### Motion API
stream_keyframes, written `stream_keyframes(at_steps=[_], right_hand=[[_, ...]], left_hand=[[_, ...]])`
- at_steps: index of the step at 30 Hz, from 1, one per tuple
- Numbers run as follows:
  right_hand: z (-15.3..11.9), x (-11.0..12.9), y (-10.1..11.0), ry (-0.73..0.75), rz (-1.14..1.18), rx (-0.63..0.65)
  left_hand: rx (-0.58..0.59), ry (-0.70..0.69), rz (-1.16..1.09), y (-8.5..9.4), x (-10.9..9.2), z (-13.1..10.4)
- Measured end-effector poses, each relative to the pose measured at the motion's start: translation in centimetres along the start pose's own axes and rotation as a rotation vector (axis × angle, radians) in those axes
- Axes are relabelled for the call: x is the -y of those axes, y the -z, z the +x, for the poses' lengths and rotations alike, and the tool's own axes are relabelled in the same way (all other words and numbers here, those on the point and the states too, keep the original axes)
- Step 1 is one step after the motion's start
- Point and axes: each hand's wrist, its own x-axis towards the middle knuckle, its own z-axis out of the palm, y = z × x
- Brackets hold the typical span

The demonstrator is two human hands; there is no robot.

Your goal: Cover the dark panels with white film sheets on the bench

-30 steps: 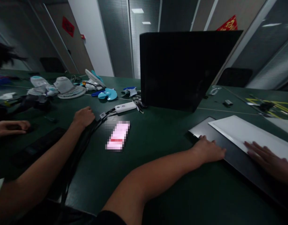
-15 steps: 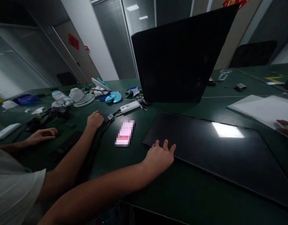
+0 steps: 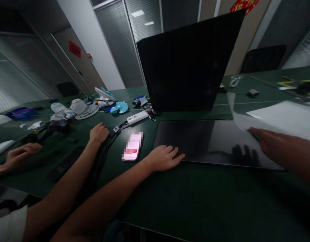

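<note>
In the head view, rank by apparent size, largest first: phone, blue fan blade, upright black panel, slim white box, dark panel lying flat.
1. Upright black panel
2. Dark panel lying flat, partly covered
3. Phone
Blue fan blade and slim white box: smallest, too alike to rank.

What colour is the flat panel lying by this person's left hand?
The flat panel is glossy black, best seen in the head view.
</note>
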Motion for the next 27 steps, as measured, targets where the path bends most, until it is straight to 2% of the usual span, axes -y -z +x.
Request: stream_keyframes(at_steps=[3, 5, 7, 10, 13, 15, 18, 21, 24, 25, 27], right_hand=[[-0.2, 6.6, 0.6, 0.259, 0.053, -0.023], [-0.2, 10.1, 0.6, 0.401, 0.108, -0.039], [-0.1, 12.7, 0.4, 0.491, 0.165, -0.055], [-0.3, 14.7, 0.2, 0.552, 0.251, -0.083], [-0.7, 15.3, 0.2, 0.608, 0.301, -0.076], [-1.1, 15.5, 0.3, 0.643, 0.316, -0.057], [-1.6, 15.9, 0.8, 0.674, 0.332, -0.058], [-1.5, 15.7, 2.0, 0.760, 0.343, -0.144], [-0.2, 13.2, 4.2, 0.787, 0.317, -0.308], [0.6, 11.8, 4.9, 0.752, 0.304, -0.361], [2.1, 8.3, 5.8, 0.584, 0.260, -0.428]], left_hand=[[-0.146, 0.009, -0.055, -1.3, -0.2, -0.5], [-0.225, -0.014, -0.088, -1.6, -0.5, -0.7], [-0.310, -0.053, -0.109, -1.3, -0.9, -0.8], [-0.400, -0.073, -0.139, -0.4, -1.3, -1.1], [-0.375, -0.001, -0.188, 0.2, -1.3, -1.4], [-0.301, 0.102, -0.227, 0.3, -1.3, -1.4], [-0.110, 0.255, -0.293, 0.1, -1.1, -1.3], [0.077, 0.329, -0.356, 0.1, -0.9, -1.3], [0.167, 0.361, -0.386, 0.5, -0.9, -1.1], [0.176, 0.370, -0.384, 0.6, -0.9, -1.1], [0.180, 0.382, -0.370, 0.7, -1.0, -1.0]])
